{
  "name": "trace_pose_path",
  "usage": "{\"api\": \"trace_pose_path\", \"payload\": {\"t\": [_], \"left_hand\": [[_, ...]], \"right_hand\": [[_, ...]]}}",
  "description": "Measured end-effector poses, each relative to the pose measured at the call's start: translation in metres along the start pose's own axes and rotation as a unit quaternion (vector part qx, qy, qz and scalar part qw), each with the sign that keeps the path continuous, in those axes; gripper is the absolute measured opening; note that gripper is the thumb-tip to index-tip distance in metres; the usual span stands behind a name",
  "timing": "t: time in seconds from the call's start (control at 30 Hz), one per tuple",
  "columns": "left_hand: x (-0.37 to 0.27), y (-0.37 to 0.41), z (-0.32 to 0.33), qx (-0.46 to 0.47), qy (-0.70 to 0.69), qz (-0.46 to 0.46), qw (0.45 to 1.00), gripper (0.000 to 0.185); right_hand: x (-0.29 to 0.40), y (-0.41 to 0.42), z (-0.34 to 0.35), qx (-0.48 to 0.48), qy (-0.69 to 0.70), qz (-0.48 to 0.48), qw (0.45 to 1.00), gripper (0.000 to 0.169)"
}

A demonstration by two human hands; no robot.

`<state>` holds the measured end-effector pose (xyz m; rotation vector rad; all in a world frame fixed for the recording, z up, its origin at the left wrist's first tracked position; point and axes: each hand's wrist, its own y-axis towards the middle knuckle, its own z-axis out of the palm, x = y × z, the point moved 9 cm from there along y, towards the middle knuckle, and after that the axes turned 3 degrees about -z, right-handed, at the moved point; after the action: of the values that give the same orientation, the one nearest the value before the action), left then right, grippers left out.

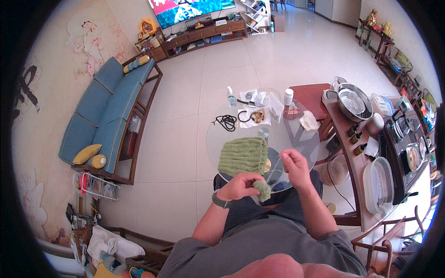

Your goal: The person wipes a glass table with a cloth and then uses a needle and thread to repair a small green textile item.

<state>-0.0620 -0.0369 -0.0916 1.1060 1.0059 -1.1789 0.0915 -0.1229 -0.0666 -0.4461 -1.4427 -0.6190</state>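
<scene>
My left hand (240,187), with a dark green watch on its wrist, grips a small fuzzy green piece of knit or yarn (262,191) over my lap. To its right, my right hand (295,168) is raised with thumb and forefinger pinched together. A thin pale strand (277,163) hangs from that pinch towards the left hand; its far end is hard to make out. Just beyond my left hand, a ribbed green knitted piece (242,156), like a hat, lies flat on the round glass table (217,139).
Beyond the knit lie black beads (226,122), a black bracelet (244,116), a spray bottle (231,97), a white bottle (288,97) and a white cloth (308,120). At right, a wooden table (351,153) bears a steel bowl (363,95), small bottles and a plastic tub (370,187). A blue sofa (107,114) stands left.
</scene>
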Motion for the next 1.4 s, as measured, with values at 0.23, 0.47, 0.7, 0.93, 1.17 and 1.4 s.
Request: {"api": "trace_pose_path", "payload": {"t": [0.23, 0.47, 0.7, 0.93, 1.17, 1.4], "left_hand": [[-0.015, -0.006, -0.057, -0.351, -0.094, 0.14, 0.921, 0.03], [-0.011, 0.0, -0.041, -0.257, 0.301, -0.041, 0.917, 0.037], [0.027, 0.001, -0.013, -0.111, -0.117, -0.043, 0.986, 0.042], [0.013, 0.0, -0.052, -0.322, 0.018, 0.042, 0.946, 0.034], [-0.012, 0.006, -0.018, -0.142, 0.427, -0.015, 0.893, 0.032], [0.016, -0.003, -0.016, -0.067, 0.111, -0.115, 0.985, 0.028]], "right_hand": [[-0.005, -0.035, 0.061, 0.174, -0.269, -0.124, 0.939, 0.015], [0.02, -0.027, 0.041, 0.127, -0.157, -0.124, 0.972, 0.016], [-0.008, -0.019, 0.039, 0.091, -0.229, -0.13, 0.96, 0.014], [-0.013, -0.037, 0.063, 0.18, -0.328, -0.179, 0.91, 0.018], [0.021, -0.024, 0.049, 0.168, -0.314, -0.204, 0.912, 0.013], [-0.036, -0.017, 0.035, 0.114, -0.157, -0.023, 0.981, 0.012]]}}
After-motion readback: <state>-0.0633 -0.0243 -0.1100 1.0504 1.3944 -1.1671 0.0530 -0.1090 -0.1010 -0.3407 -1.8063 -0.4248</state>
